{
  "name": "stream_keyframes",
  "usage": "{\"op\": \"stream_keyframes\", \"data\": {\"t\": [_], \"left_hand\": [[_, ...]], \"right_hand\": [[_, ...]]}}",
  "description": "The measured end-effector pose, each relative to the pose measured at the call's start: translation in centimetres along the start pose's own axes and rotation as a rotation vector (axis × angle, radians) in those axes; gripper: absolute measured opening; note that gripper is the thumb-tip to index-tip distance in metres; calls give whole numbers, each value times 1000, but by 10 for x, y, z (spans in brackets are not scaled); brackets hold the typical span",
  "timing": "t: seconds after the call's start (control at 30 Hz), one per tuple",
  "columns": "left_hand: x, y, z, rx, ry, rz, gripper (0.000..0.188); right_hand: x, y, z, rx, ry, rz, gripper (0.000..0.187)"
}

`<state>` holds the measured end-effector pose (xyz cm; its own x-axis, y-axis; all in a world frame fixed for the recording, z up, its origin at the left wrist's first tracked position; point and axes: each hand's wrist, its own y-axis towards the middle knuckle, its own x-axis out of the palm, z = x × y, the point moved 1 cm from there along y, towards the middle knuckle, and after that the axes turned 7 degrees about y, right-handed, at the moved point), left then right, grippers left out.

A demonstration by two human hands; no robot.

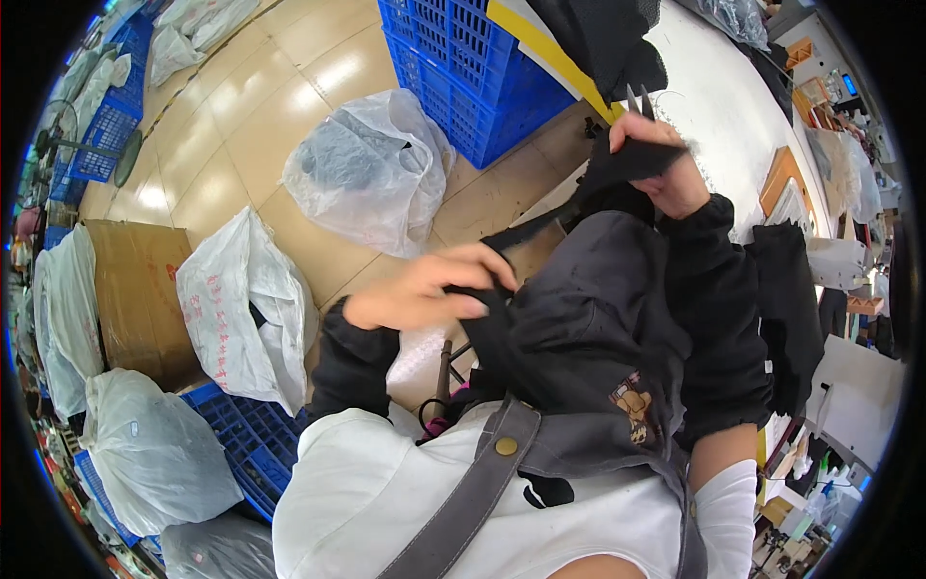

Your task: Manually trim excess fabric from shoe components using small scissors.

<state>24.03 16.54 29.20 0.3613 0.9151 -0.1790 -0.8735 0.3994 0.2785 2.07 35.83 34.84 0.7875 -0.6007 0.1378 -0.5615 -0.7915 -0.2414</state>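
Observation:
A dark strip of black fabric (pixel 555 214) stretches between my two hands above my lap. My left hand (pixel 424 289), slightly blurred, has its fingers closed on the strip's near end, where it hangs toward my apron. Farther off to the right, my right hand (pixel 675 183) grips the other end of the fabric. Two pointed metal blades of small scissors (pixel 645 104) stick up from that same hand; their handles are hidden in the palm and cloth. A grey apron (pixel 608 289) covers my lap.
A white worktable (pixel 709 87) with black fabric (pixel 608 39) on it is at the right. Blue crates (pixel 482 96) stand ahead. Stuffed plastic bags (pixel 371 174), a white sack (pixel 246 309) and a cardboard box (pixel 145 299) sit on the tiled floor to the left.

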Motion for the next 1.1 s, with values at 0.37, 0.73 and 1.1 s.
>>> {"op": "stream_keyframes", "data": {"t": [0.37, 0.73, 1.1], "left_hand": [[-21, -7, 5, -103, -95, 218, 35], [48, 31, -24, -112, -271, 68, 29], [54, 28, -15, -356, -170, 343, 15]], "right_hand": [[88, -102, 16, -269, -657, -490, 22], [80, -116, 51, -264, -586, -174, 51], [79, -116, 66, -316, -400, 20, 50]]}}
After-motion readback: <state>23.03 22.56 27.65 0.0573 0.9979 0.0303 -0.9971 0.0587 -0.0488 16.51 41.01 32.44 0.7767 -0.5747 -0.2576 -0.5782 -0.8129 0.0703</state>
